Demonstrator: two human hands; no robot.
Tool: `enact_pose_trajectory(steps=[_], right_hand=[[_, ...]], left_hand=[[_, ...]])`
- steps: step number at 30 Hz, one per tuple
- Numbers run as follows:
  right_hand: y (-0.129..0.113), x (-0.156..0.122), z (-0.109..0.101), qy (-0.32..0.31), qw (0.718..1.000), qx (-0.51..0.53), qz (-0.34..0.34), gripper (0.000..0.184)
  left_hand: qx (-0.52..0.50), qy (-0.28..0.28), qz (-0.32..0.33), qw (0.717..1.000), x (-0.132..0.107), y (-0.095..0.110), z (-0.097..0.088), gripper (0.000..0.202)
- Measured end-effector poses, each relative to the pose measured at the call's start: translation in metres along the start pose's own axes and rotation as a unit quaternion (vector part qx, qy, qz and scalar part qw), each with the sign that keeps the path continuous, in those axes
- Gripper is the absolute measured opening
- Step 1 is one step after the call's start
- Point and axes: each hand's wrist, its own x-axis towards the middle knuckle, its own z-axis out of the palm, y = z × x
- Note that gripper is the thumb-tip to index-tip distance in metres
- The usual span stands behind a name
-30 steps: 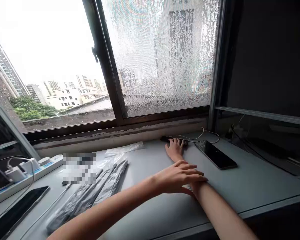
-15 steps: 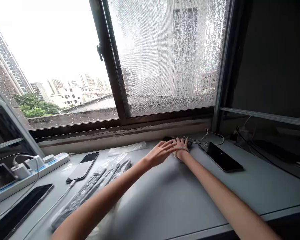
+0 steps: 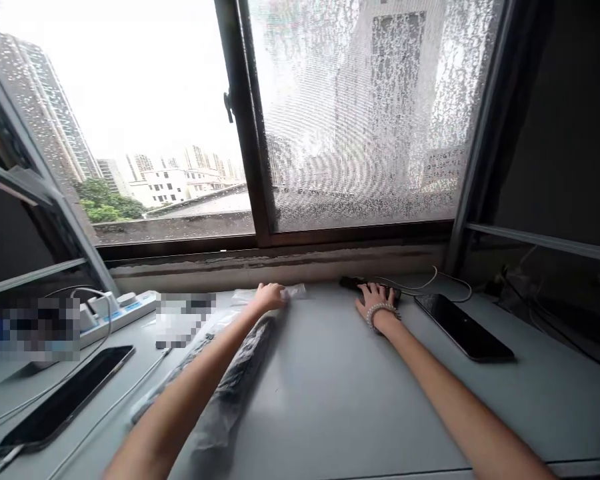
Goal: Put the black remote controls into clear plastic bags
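Observation:
My left hand (image 3: 271, 295) is at the back of the desk with its fingers curled down on a clear plastic bag (image 3: 296, 291); its fingertips are partly hidden. Under and beside my left forearm lie dark, ribbed-looking items in clear plastic sleeves (image 3: 245, 363). My right hand (image 3: 379, 303), with a beaded bracelet (image 3: 383, 308) at the wrist, rests with its fingers spread. Beneath those fingers is a black object (image 3: 349, 283), mostly covered, so its kind is hard to make out.
A large black phone (image 3: 465, 327) lies right of my right hand. Another dark phone (image 3: 67, 400) with a cable is at the left, near a white power strip (image 3: 125, 317). A pale cable (image 3: 420, 289) curls at the back. The rain-covered window (image 3: 360, 133) stands behind the grey desk (image 3: 325, 393).
My left hand has moved left, away from my right hand, and come down on the plastic bag. My right hand stays by the black object. The view has shifted left.

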Motion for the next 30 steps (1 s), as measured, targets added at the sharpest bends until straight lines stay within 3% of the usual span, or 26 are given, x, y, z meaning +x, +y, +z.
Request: enact_pose_trajectory(steps=[3, 6, 10, 13, 16, 20, 24, 30], right_hand=[[0.000, -0.001, 0.001, -0.003, 1.000, -0.007, 0.001, 0.046], [0.002, -0.002, 0.003, 0.001, 1.000, -0.003, -0.002, 0.046], [0.006, -0.003, 0.008, 0.041, 0.999, 0.010, 0.001, 0.045], [0.011, -0.004, 0.014, 0.092, 0.995, 0.012, 0.029, 0.045], [0.016, -0.004, 0.020, 0.128, 0.990, 0.013, 0.062, 0.046], [0.023, -0.001, 0.024, 0.108, 0.991, 0.041, 0.069, 0.046], [0.031, 0.003, 0.023, 0.136, 0.983, 0.100, 0.079, 0.042], [0.044, 0.008, 0.024, 0.149, 0.970, 0.190, 0.038, 0.041]], left_hand=[[-0.008, 0.047, -0.014, 0.999, -0.001, 0.006, -0.001, 0.022], [-0.019, 0.113, -0.029, 0.993, -0.004, 0.014, -0.011, 0.023], [-0.045, 0.260, -0.033, 0.964, -0.022, 0.016, -0.036, 0.023], [-0.085, 0.372, 0.012, 0.924, -0.048, 0.016, -0.054, 0.016], [-0.073, 0.412, 0.082, 0.904, -0.079, 0.017, -0.065, 0.011], [-0.001, 0.402, 0.206, 0.892, -0.115, 0.013, -0.064, 0.019], [0.047, 0.352, 0.281, 0.892, -0.129, -0.001, -0.050, 0.023], [0.063, 0.220, 0.251, 0.940, -0.114, -0.016, -0.013, 0.039]])
